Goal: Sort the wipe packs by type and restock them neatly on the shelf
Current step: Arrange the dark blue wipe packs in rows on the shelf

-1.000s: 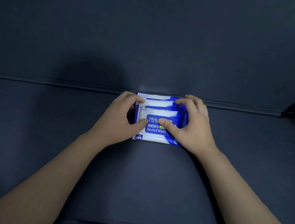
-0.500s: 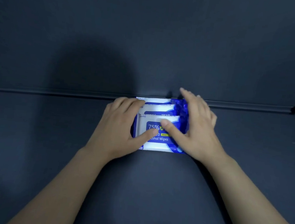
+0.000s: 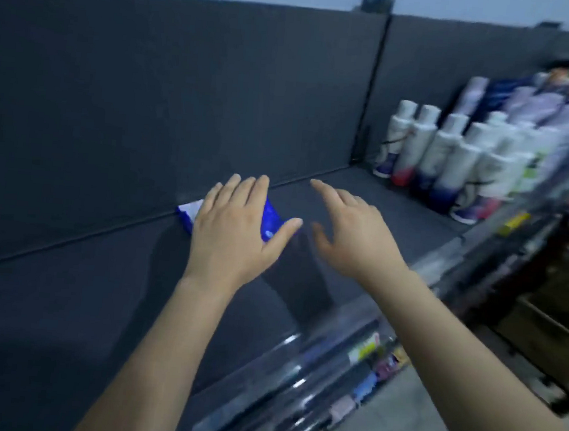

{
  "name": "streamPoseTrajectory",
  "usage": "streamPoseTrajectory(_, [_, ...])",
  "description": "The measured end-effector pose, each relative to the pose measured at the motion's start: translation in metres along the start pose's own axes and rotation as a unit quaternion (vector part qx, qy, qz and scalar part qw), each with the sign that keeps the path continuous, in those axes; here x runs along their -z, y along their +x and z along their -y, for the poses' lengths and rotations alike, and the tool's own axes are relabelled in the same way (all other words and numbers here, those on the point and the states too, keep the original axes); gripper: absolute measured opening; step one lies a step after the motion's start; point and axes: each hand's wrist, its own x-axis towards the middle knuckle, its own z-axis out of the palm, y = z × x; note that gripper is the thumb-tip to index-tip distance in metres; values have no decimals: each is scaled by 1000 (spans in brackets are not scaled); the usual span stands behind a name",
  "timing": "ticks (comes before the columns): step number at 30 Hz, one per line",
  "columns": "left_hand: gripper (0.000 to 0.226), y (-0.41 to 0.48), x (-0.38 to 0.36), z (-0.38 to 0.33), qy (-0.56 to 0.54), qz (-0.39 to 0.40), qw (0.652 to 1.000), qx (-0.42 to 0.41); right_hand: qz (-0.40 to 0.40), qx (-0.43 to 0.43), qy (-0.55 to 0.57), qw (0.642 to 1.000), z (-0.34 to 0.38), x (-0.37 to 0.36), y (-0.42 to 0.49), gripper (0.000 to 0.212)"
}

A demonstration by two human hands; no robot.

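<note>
A small stack of blue-and-white alcohol wipe packs (image 3: 272, 218) lies on the dark shelf board (image 3: 98, 288), pushed against the back panel. My left hand (image 3: 237, 228) hovers over the stack with fingers spread and hides most of it; whether it touches the packs I cannot tell. To the right of the stack, my right hand (image 3: 353, 235) is lifted above bare shelf, fingers apart, holding nothing.
White bottles (image 3: 453, 154) with coloured bases stand in rows on the shelf at the far right, with taller packages behind them. A clear plastic rail (image 3: 297, 364) with price tags runs along the shelf's front edge. Lower shelves and grey floor show at bottom right.
Both hands have let go of the wipe stack and lifted with fingers spread. The view has swung to the right, bringing the bottles and the shelf's front rail into sight.
</note>
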Motion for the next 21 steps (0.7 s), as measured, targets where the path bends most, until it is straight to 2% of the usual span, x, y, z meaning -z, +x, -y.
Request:
streamPoseTrajectory(4, [78, -28, 13, -55, -27, 8, 993, -118, -18, -112, -81, 990, -18, 54, -97, 69])
streamPoseTrajectory(9, [77, -63, 20, -147, -79, 32, 967, -240, -13, -246, -164, 955, -44, 108, -209, 66])
streamPoseTrajectory(15, [67, -119, 6, -278, -143, 66, 916, -368, 34, -433, -168, 885, -89, 150, -348, 65])
streamPoseTrajectory(21, [62, -189, -30, -417, -154, 130, 864, -461, 83, -565, -124, 811, -155, 162, -480, 71])
